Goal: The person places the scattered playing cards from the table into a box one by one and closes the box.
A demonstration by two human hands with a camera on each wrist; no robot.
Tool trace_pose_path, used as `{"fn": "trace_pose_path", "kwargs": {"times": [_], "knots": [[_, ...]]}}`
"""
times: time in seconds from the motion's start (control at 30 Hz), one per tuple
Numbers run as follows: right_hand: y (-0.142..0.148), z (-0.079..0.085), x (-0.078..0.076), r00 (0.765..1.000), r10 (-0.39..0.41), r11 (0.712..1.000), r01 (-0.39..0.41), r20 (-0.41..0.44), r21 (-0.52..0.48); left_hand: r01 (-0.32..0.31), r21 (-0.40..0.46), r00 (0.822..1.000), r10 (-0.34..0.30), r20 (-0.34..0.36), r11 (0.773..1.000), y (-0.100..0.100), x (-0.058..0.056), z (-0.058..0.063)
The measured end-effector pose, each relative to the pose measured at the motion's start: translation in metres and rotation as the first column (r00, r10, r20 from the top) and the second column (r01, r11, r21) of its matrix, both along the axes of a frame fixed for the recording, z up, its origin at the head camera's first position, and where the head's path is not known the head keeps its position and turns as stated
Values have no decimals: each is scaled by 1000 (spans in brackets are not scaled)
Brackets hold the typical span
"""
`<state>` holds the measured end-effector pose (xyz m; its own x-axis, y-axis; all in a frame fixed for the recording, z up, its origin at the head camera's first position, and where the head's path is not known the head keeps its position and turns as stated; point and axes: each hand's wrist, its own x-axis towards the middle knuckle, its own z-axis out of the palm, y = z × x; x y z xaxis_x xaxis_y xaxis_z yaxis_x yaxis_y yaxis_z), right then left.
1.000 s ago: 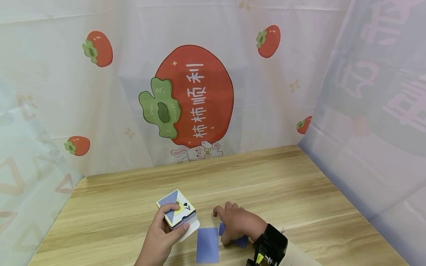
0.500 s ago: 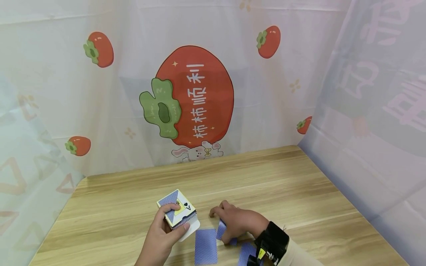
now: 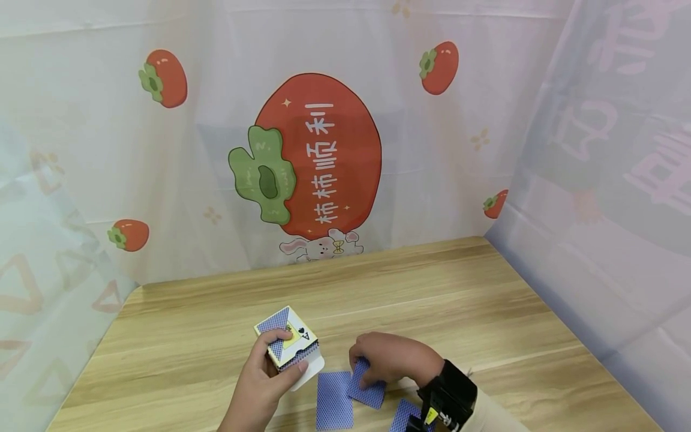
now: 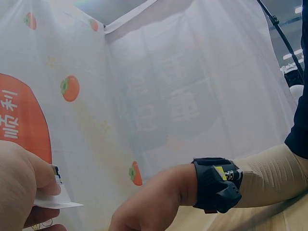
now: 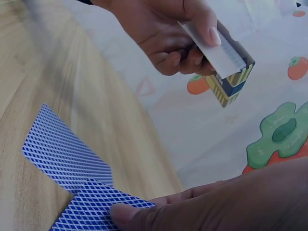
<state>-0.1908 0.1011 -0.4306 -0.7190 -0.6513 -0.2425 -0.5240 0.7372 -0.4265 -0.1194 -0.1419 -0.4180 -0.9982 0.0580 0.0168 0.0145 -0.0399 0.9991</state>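
Note:
My left hand (image 3: 264,377) grips a playing card box (image 3: 299,347), printed blue and white with an ace of spades. Its white flap (image 5: 219,53) hangs open in the right wrist view, with the thumb against it. Low over the table, my right hand (image 3: 396,358) pinches a blue-backed playing card (image 3: 369,396) between thumb and fingers. That card is turned at an angle and overlaps the edge of another playing card (image 3: 333,401) lying face down. A third blue-backed card (image 3: 401,415) lies partly hidden under the right wrist.
The cards lie near the front of a wooden table (image 3: 216,336). A white curtain (image 3: 189,180) printed with persimmons closes off the back, and more curtain stands at both sides. A black wrist device (image 3: 450,393) sits on the right forearm.
The right hand has shifted slightly right, its fingers curling in around the card. The third card, partly under the hand before, now lies separately nearer the front. The left hand with the box stays put.

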Motion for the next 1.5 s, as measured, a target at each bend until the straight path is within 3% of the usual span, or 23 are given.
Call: {"fn": "trace_pose_path", "kwargs": {"times": [0.37,0.47,0.57,0.73,0.9,1.0,1.17,1.27,1.37,1.5], "knots": [[11,13,-1,992,-92,985,79,-84,-150,0,7,1000,0,-6,1000,0,0,0],[15,20,-2,988,-134,972,116,-74,-202,-4,5,1000,4,-3,1000,0,0,1],[18,26,-4,983,-182,941,171,-9,-293,-5,0,1000,5,0,1000,1,-1,1],[20,37,-5,964,-210,852,263,166,-453,-4,-9,1000,4,10,1000,0,-1,1],[22,45,-1,959,-153,793,263,238,-549,-5,-18,1000,5,10,1000,-1,-1,1],[23,49,2,953,-96,743,261,288,-617,-6,-23,1000,6,2,1000,-1,-1,1],[17,54,10,927,31,644,268,374,-717,-5,-21,1000,4,-13,1000,0,0,1],[10,54,16,903,116,599,268,413,-755,3,-15,1000,-3,-20,1000,-1,-1,0],[1,52,20,876,157,584,290,456,-758,18,-1,998,-18,-54,1000,-1,-1,-2],[-7,49,24,853,146,605,324,500,-728,51,26,993,-48,-109,998,-2,-1,-5]]}}
